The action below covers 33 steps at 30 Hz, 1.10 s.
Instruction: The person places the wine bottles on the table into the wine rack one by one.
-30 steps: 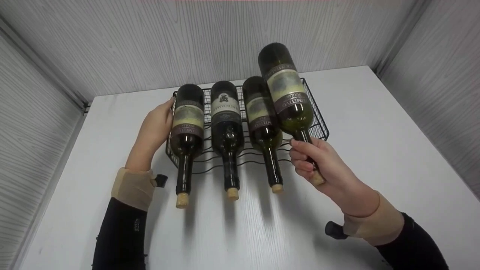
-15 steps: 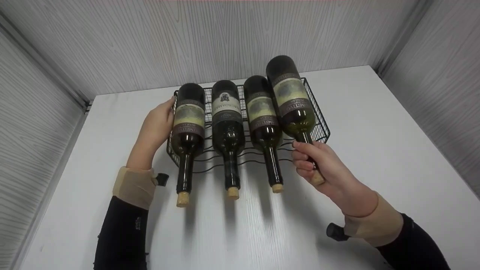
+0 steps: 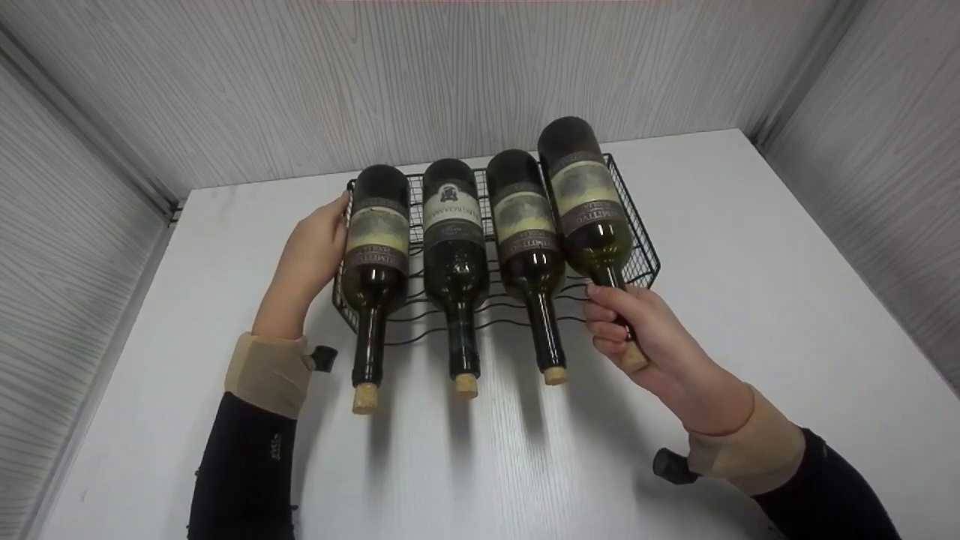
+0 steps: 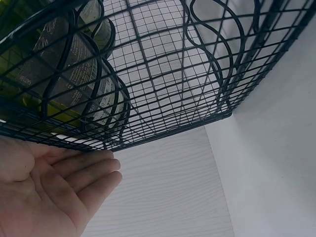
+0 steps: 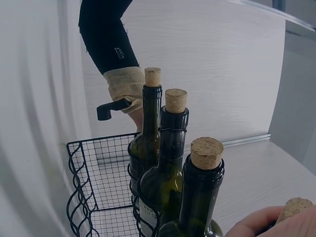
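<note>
My right hand (image 3: 637, 322) grips the neck of a corked wine bottle (image 3: 585, 191), whose body lies over the right end of a black wire wine rack (image 3: 643, 259). Its base sits farther back than the other bottles' bases. In the right wrist view, only that bottle's cork (image 5: 296, 207) shows beside my fingers. My left hand (image 3: 311, 244) rests against the rack's left side; in the left wrist view, its nearly straight fingers (image 4: 96, 175) touch the mesh. Three more corked bottles lie in the rack: a left one (image 3: 377, 232), a middle one (image 3: 454, 217) and a right one (image 3: 525, 217).
The rack stands on a white table (image 3: 480, 465). A grey wood-grain panel (image 3: 450, 75) rises behind it, with side panels at left and right (image 3: 885, 150). The bottle necks stick out over the rack's front, toward me.
The bottle in my right hand has come down, its base lowering toward the rack's right end beside the third bottle. My left hand has stayed at the rack's side.
</note>
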Available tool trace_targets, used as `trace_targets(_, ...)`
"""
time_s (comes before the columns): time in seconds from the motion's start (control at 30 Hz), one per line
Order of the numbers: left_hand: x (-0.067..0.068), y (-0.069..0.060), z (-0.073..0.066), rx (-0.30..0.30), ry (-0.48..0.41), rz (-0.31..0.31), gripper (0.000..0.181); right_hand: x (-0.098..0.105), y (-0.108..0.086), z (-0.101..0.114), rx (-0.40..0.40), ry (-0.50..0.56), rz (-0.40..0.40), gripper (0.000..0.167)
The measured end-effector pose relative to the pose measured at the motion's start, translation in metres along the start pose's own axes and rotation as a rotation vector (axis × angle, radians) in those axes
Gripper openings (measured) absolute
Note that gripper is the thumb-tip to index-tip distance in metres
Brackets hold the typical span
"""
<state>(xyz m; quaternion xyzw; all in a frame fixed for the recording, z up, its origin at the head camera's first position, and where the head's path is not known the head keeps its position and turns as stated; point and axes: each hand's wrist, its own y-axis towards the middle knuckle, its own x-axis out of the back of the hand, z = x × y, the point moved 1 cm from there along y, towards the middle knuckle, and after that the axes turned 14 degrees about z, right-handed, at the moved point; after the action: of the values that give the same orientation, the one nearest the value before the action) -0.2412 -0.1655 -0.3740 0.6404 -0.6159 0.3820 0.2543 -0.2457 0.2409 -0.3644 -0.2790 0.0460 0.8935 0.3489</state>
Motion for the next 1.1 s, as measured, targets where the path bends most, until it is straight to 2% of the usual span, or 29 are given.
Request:
trace_targets(0.43, 0.0001, -0.0031, 0.0002, -0.008, 0.013, -0.012, 0.053, 0.0002, -0.0054, -0.0074, -0.021, -0.025, -0.025, 0.01)
trace_targets(1.1, 0.0009, -0.0064, 0.0008, 0.007, 0.003, -0.006, 0.053, 0.0075, -0.0104, -0.0082, -0.052, 0.045, -0.048, 0.007)
